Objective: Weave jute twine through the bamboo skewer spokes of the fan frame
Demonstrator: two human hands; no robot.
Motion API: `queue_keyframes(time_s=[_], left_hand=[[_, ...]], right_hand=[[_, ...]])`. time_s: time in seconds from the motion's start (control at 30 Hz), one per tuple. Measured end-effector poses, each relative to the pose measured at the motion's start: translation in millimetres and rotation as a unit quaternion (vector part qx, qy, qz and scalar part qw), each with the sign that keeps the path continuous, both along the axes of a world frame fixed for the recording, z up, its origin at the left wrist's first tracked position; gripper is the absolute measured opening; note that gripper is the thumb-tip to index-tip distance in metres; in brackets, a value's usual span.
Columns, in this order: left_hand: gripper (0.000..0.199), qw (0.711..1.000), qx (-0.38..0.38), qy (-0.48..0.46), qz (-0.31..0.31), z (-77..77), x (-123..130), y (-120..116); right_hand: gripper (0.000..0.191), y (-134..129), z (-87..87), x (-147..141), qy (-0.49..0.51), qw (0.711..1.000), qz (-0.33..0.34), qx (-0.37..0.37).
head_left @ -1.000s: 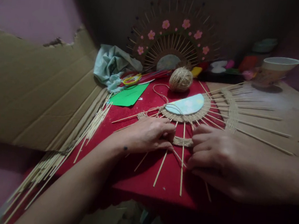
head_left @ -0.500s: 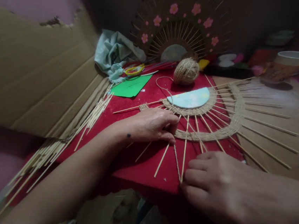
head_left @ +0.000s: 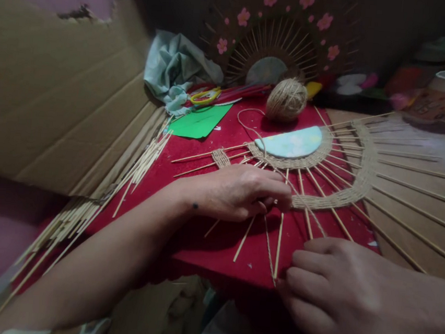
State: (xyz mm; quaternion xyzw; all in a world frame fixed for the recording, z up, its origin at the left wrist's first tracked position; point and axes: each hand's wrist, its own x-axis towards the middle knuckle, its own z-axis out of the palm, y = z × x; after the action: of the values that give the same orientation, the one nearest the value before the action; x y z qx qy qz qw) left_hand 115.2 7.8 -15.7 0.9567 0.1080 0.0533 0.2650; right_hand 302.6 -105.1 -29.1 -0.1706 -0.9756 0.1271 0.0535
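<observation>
A half-round fan frame of thin sticks fans out from a pale blue half-disc (head_left: 291,142), with woven twine bands (head_left: 333,200) across the sticks (head_left: 411,203). Over the band's front part, my left hand (head_left: 247,193) is closed, its curled fingers gripping the fan at a stick; the exact grip is partly hidden. My right hand (head_left: 337,283) is closed at the front, pinching twine (head_left: 270,247) that stretches down from beneath my left fingers. A second strand slants from the half-disc to my right hand. The twine ball (head_left: 287,100) sits behind, its loose end looping forward.
Loose sticks (head_left: 79,221) lie along the left beside a cardboard sheet (head_left: 63,99). Behind are green paper (head_left: 201,120), yellow-handled scissors (head_left: 205,96), a crumpled cloth (head_left: 177,65) and a finished flowered fan (head_left: 271,45). A paper cup (head_left: 443,99) stands far right on the table.
My left hand has shifted right along the woven band, its fingers more curled, uncovering more of the band's left end. My right hand still holds the twine. The view has shifted slightly.
</observation>
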Motion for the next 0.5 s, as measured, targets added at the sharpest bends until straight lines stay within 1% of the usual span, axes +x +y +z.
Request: queue_keyframes(time_s=[0.07, 0.17, 0.27, 0.37, 0.5], left_hand=[[0.023, 1.000, -0.001, 0.013, -0.013, 2.2, 0.3, -2.2], [0.025, 0.999, 0.008, 0.037, -0.026, 2.8, 0.6, -4.3], [0.024, 0.997, 0.051, 0.040, -0.040, 0.3, 1.7, -6.7], [0.021, 0.994, 0.096, 0.037, -0.038, -1.5, 3.6, -10.0], [0.020, 0.990, 0.131, 0.041, -0.040, -1.3, 6.1, -13.7]], right_hand=[[0.012, 1.0, -0.7, 2.2, 0.002, 1.000, -0.006, -0.015], [0.015, 2.2, -1.0, 3.6, 0.007, 0.999, -0.014, -0.029], [0.017, 3.0, -0.3, 3.6, 0.010, 0.999, -0.017, -0.041], [0.019, 4.1, 0.8, 3.9, 0.019, 0.998, -0.019, -0.048], [0.021, 5.6, 0.4, 4.7, 0.029, 0.999, -0.022, -0.031]])
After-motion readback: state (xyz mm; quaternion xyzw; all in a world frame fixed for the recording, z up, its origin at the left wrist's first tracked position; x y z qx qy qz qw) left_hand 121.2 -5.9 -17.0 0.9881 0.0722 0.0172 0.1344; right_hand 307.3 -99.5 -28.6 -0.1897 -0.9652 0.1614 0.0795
